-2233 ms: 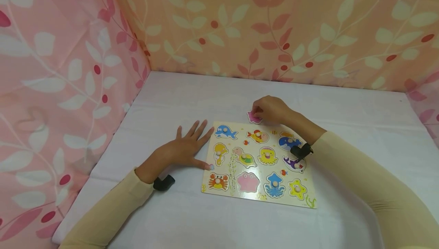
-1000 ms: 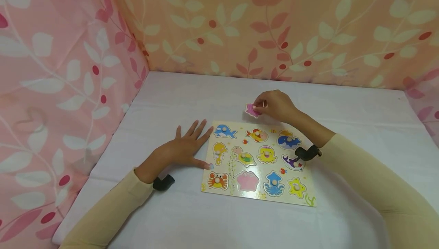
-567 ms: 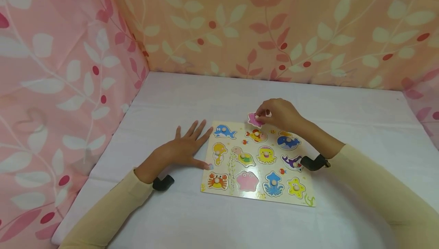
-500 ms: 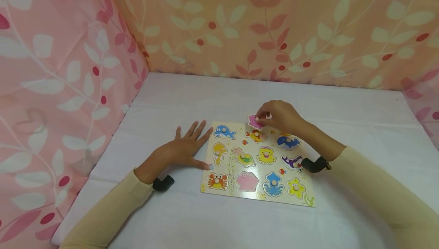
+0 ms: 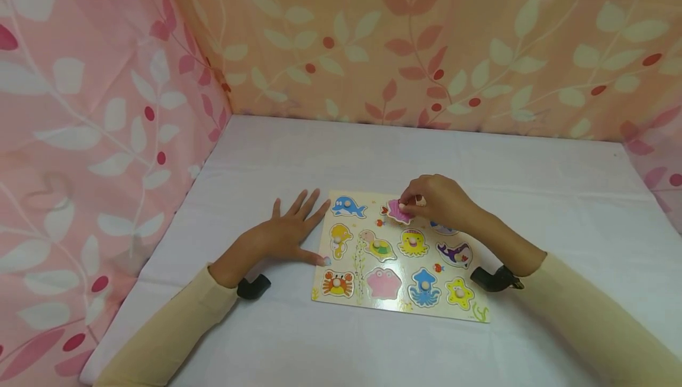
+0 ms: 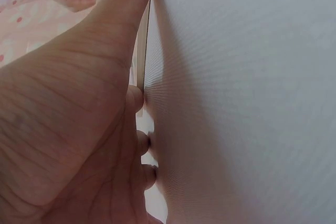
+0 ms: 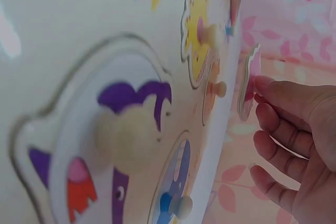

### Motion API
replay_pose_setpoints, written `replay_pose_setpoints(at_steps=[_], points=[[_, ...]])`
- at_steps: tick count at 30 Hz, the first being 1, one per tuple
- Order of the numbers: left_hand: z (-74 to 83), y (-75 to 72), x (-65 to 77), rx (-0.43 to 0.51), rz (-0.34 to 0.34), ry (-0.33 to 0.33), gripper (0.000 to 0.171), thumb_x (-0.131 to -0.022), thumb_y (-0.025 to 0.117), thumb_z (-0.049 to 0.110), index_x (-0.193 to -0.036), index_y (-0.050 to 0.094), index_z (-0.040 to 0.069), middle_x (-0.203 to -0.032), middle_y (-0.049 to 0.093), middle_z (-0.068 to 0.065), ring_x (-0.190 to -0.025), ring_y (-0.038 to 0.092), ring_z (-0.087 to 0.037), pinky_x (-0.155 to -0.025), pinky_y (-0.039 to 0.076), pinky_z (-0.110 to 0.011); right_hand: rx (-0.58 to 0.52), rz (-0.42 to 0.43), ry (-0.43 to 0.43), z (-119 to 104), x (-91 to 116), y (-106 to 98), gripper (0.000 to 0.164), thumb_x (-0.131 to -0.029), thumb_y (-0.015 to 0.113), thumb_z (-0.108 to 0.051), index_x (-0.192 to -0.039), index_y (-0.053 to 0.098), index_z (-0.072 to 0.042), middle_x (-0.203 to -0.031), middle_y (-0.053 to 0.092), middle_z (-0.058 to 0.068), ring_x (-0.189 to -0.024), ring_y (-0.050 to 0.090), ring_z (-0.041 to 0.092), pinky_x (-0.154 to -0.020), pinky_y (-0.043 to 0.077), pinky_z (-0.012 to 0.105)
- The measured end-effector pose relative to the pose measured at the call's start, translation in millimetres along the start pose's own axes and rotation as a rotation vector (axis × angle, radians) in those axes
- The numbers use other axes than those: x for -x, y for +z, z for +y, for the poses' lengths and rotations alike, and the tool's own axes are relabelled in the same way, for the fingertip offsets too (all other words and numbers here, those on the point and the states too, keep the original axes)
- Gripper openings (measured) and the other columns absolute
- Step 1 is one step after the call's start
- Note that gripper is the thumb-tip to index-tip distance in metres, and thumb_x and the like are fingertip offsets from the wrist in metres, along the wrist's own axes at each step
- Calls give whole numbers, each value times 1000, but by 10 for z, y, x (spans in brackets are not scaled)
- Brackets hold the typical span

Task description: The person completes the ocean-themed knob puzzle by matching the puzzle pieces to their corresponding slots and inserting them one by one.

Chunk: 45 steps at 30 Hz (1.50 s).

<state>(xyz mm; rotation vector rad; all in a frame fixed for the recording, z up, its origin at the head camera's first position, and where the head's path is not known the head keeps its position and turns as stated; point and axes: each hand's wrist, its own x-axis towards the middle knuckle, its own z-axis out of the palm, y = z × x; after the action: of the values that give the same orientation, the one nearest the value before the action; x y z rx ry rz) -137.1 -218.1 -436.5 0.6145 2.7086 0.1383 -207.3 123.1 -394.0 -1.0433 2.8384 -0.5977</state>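
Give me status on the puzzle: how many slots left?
Every animal piece in view sits in the wooden puzzle board. The right hand pinches the pink shell piece above the top row. Left: the empty pink shell recess, bottom row. The left hand steadies the board's edge.

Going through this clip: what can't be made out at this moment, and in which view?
- Head view: the right hand hides the peg of the pink shell piece and most of the fish and blue whale pieces on the puzzle board.
- Left wrist view: the left hand fills the picture; only the board's thin edge shows.
- Right wrist view: near pieces are blurred; the shell piece shows edge-on, its picture unreadable.
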Motion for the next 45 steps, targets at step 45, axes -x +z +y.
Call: replay_pose_setpoints(at_steps=[45], points=[[48, -25, 19, -10, 0, 0, 127, -72, 62, 86, -164, -2, 27, -169, -17, -8, -154, -15, -36, -111, 0, -78, 7, -36, -194, -455, 647, 274, 15, -80, 89, -25, -92, 81, -22, -82, 68, -18, -76, 57, 1, -76, 48, 31]])
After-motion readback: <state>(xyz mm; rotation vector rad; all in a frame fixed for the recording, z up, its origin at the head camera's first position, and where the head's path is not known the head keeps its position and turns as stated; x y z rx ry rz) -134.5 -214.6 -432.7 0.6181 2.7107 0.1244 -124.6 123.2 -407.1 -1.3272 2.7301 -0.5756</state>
